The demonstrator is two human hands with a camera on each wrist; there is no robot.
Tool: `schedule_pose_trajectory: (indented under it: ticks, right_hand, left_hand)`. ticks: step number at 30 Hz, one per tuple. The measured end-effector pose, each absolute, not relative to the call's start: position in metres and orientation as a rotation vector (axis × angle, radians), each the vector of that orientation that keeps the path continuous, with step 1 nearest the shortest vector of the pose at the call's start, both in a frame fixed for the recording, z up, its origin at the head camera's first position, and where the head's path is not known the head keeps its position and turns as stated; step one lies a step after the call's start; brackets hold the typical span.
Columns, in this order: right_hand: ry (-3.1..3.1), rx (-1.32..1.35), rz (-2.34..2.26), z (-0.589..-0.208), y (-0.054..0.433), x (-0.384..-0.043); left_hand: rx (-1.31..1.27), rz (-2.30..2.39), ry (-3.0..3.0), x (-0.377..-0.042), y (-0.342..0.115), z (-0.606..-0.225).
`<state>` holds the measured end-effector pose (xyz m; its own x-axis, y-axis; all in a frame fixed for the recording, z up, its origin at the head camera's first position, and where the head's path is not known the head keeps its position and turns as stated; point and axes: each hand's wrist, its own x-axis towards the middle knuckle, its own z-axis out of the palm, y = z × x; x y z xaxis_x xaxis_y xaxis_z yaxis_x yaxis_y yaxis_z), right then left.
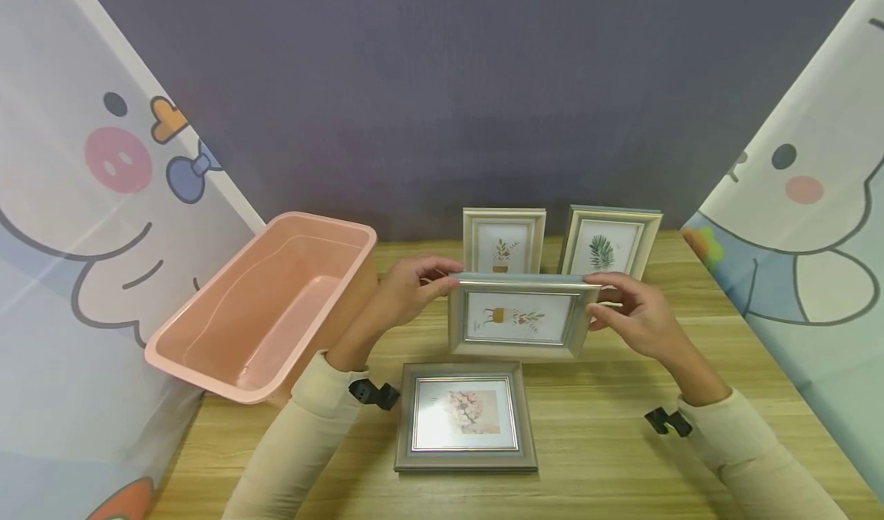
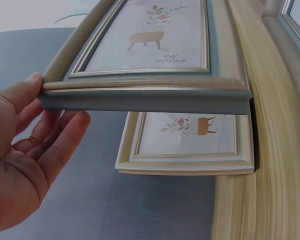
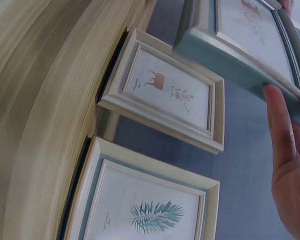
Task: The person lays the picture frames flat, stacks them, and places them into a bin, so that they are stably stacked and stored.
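Note:
Both hands hold a silver-and-blue picture frame on its long side, raised over the table. My left hand pinches its upper left corner; thumb and fingers show on that edge in the left wrist view. At the upper right corner, my right hand grips with thumb and fingertips. The held frame carries a sideways drawing of a potted plant. Behind it stand a cream picture frame, partly hidden, and a frame with a green leaf print. Nearer me, a frame with a pink flower print lies face up.
A pink plastic tub stands on the left of the wooden table. A dark grey wall rises at the back, and panels printed with cartoon animals flank both sides.

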<state>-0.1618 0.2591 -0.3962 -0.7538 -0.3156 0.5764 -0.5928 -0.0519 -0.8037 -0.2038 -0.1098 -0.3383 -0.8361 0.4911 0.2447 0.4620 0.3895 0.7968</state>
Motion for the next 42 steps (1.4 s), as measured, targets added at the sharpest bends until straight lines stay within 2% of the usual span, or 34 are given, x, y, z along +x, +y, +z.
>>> schedule_pose_trajectory:
  ticks: [14, 30, 42]
  right_hand:
    - [-2.566, 0.666, 2.005, -0.401, 0.238, -0.158]
    - [-2.757, 0.611, 2.237, -0.426, 0.195, -0.160]
    - [-2.849, 0.564, 2.247, -0.436, 0.187, -0.156]
  left_hand:
    - [0.595, 1.519, 2.507, -0.192, -0.134, -0.349]
    - [0.297, 1.530, 2.293, -0.179, -0.176, -0.400]
    - [0.260, 1.577, 2.168, -0.167, -0.185, -0.429]
